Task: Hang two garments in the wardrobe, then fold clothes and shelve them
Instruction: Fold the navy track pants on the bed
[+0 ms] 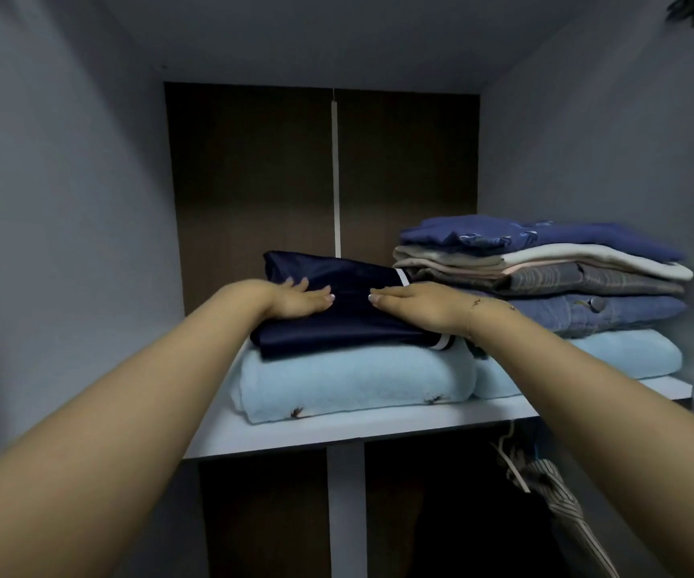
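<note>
So the folded navy garment (337,310) is sitting right in the middle of the frame, on top of a folded light blue towel (353,381) on the wardrobe shelf (337,431). It's a shiny dark fabric with white stripe trim showing at its right edge, up top and again at the lower right corner. Its long axis runs from the lower left toward the upper right of the frame, a bit skewed against the shelf's front edge, with the striped end pointing right toward the neighbouring pile.

Both hands are flat on it. The left hand (295,300) lies on the left part of the garment, fingers straight and slightly spread, pointing right. The right hand (412,304) comes in from the right, fingers straight and together, pointing left, a thin bracelet on the wrist. The fingertips of the two hands nearly meet in the middle, just apart. So neither grip is pinching anything, just pressing palm-down.

Just beside it on the right is a stack of folded clothes (545,269): blue on top, then cream, grey, denim with a button, all on a second light blue towel (612,352). That stack is close to the garment's right end, with the right forearm crossing in front of it.

Below the shelf, lower right of the frame, a striped garment (562,498) hangs on a hanger (512,465).
</note>
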